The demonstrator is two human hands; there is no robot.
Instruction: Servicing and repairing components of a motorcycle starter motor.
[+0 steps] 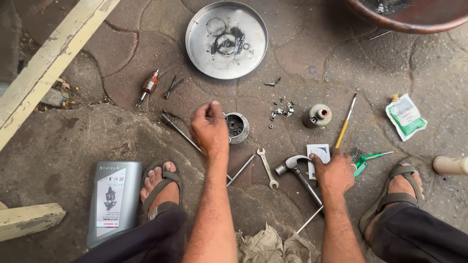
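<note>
My left hand (pixel 209 127) rests on the stone ground with fingertips pinched, just left of a round metal gear housing (pixel 238 127); whether it grips anything small I cannot tell. My right hand (pixel 334 173) lies over a claw hammer (pixel 295 170), fingers on its handle, touching a small white and blue box (pixel 319 152). A spanner (pixel 267 168) and a thin metal rod (pixel 241 169) lie between my hands. A long rod (pixel 178 129) runs under my left wrist.
A round steel tray (pixel 226 58) sits at the top, with a motor armature (pixel 149 86) and two pins at left. Loose screws (pixel 282 111), a grey cap (pixel 317 116), a brush (pixel 345 124), a green screwdriver (pixel 373 157), a green pouch (pixel 405 117), a grey oil can (pixel 114 199) and a rag (pixel 268 246) lie about.
</note>
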